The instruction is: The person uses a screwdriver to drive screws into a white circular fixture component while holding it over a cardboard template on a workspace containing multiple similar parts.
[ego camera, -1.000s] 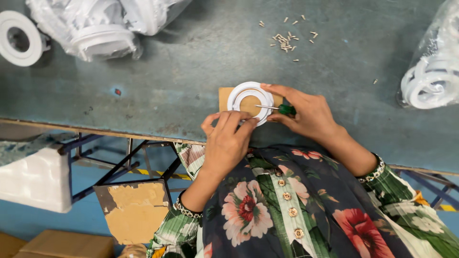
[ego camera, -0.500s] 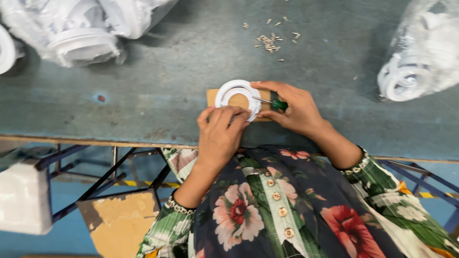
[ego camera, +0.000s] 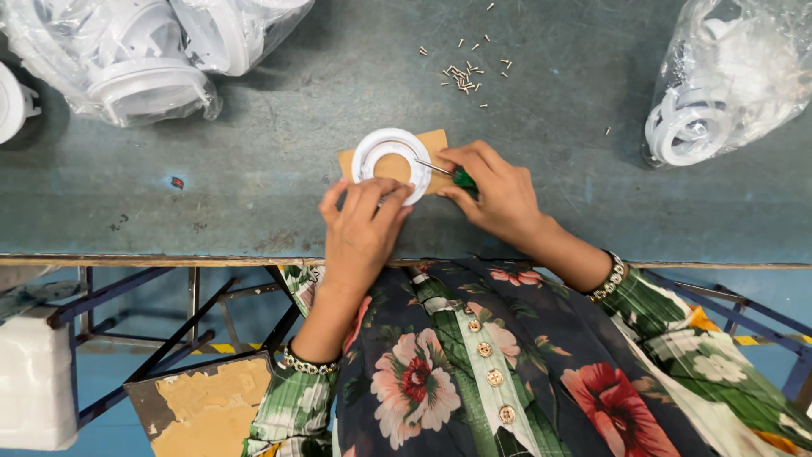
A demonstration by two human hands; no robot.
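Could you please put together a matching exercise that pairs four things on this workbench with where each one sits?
Things:
1. white ring
2. screwdriver
3. loose screws
4. brown board

Places:
A. scattered on the table beyond the hands
B. held in the right hand
C. lying flat under the ring
D. steadied at its near edge by the left hand

Pairs: 1-D, 2-B, 3-A, 4-C

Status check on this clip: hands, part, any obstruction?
Left hand pressing white ring onto cardboard pad. Right hand gripping green-handled screwdriver, tip at ring. Nothing in the way.
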